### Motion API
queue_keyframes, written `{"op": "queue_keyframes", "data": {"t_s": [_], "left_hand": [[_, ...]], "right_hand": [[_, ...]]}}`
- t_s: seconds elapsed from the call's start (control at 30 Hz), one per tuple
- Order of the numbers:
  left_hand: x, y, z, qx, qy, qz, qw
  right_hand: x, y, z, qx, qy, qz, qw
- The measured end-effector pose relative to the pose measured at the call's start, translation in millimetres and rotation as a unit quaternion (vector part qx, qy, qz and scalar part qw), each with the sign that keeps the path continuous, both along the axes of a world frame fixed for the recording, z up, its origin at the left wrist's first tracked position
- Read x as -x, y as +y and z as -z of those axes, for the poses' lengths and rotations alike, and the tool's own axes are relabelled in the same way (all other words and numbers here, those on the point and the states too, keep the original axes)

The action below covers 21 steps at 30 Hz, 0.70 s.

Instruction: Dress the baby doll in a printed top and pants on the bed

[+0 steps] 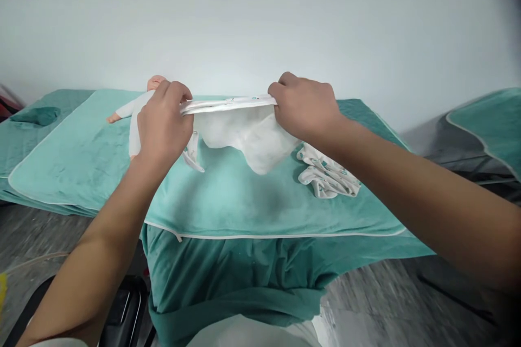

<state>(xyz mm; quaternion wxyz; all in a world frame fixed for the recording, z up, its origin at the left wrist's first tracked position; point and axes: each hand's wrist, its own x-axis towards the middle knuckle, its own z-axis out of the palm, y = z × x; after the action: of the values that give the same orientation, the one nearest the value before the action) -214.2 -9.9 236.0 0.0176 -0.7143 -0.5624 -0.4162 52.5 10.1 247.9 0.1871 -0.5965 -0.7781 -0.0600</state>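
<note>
A white baby garment [254, 138] with small printed marks on its upper edge is stretched between my two hands, above the green padded sheet. My left hand [165, 122] is closed on the left end of that edge, and my right hand [307, 105] pinches the right end. Its lower part hangs loose in soft lobes, while a narrow printed piece [193, 154] dangles beside my left hand. Behind my left wrist lies a baby doll [136, 111] in white clothes, partly hidden. Below my right forearm rests a folded white printed cloth [328, 173].
The green sheet [244, 206] with white piping covers a bed or table against a white wall [260, 38]. More green fabric [228, 265] drapes down the front. A black case-like object [124, 309] stands at lower left. Another green-covered surface [496, 119] is at right.
</note>
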Motion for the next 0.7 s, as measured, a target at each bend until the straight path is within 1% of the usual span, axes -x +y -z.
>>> {"op": "queue_keyframes", "data": {"t_s": [0.07, 0.1, 0.2, 0.27, 0.37, 0.43, 0.53, 0.6, 0.7], "left_hand": [[0, 2, -0.3, 0.014, -0.047, 0.03, 0.998], [-1, 3, -0.1, 0.025, -0.072, 0.046, 0.996], [-1, 6, 2.2, 0.05, -0.12, 0.07, 0.989], [1, 6, 5.4, 0.043, -0.096, 0.051, 0.993], [6, 7, 12.5, 0.029, -0.002, -0.005, 1.0], [9, 9, 17.3, 0.032, 0.031, -0.027, 0.999], [12, 14, 22.0, 0.024, 0.009, -0.026, 0.999], [15, 18, 23.2, 0.013, -0.029, -0.02, 0.999], [17, 22, 23.1, 0.03, -0.1, 0.0, 0.995]], "right_hand": [[1, -1, 2.4, -0.016, 0.041, -0.042, 0.998], [3, -1, 4.2, -0.012, 0.059, -0.054, 0.997], [7, 1, 11.1, 0.025, 0.101, -0.053, 0.993], [6, 4, 15.4, 0.027, 0.098, -0.036, 0.994], [0, 7, 18.4, 0.003, 0.059, -0.008, 0.998], [-6, 5, 18.0, -0.005, 0.037, 0.002, 0.999], [-13, 2, 15.8, -0.014, 0.033, 0.001, 0.999], [-17, 3, 15.0, -0.012, 0.058, 0.008, 0.998], [-26, 7, 17.0, 0.019, 0.087, 0.036, 0.995]]}}
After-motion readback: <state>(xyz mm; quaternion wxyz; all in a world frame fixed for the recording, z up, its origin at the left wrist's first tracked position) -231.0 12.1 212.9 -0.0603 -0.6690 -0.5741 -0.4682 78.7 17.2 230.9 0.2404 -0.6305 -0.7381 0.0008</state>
